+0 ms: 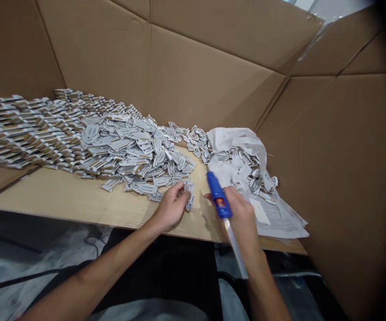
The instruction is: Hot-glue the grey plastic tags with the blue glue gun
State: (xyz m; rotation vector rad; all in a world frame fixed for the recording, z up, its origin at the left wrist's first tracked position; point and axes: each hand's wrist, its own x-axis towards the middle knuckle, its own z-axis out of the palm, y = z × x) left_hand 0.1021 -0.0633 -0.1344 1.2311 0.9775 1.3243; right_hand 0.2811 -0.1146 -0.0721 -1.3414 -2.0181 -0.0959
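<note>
Between the thumb and fingers of my left hand (173,206) is a small grey plastic piece (189,195) with a rounded end, held upright just above the cardboard surface. My right hand (243,218) is wrapped round a blue glue gun (218,194), with a clear glue stick (236,249) jutting from its rear toward me. The gun's nose points away from me, to the right of the held piece and apart from it. Close beyond my left hand lies a loose heap of similar grey pieces (139,147).
Stacked rows of grey-and-brown pieces (22,133) fill the left side. A white plastic bag (240,138) with more pieces lies at the right, on a white sheet (280,225). Tall cardboard walls (206,71) enclose the back and sides of the cardboard work surface (79,196).
</note>
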